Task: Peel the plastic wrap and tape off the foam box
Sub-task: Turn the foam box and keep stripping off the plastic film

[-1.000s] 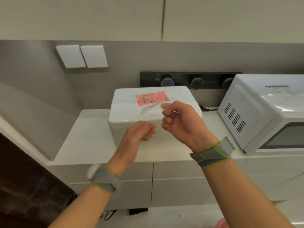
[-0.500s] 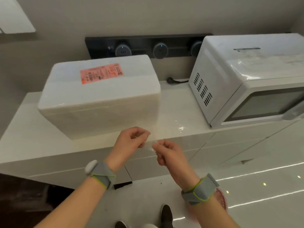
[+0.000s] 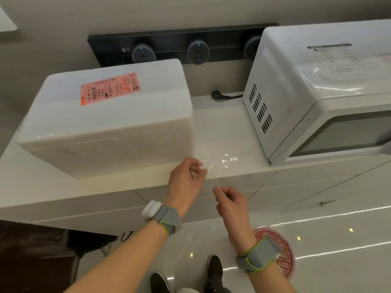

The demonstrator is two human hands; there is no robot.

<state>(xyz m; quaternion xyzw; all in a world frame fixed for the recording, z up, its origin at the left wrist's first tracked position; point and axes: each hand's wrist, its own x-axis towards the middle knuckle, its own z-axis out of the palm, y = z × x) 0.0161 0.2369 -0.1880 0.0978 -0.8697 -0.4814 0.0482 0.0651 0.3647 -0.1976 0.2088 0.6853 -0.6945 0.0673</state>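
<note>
On counter, foam box lengthwise left-right; both hands' fingers pinching clear wrap.

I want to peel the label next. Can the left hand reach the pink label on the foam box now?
Probably yes. The pink label lies uncovered on top of the foam box; however, the left hand is pinching clear film and would need to release it first.
</note>
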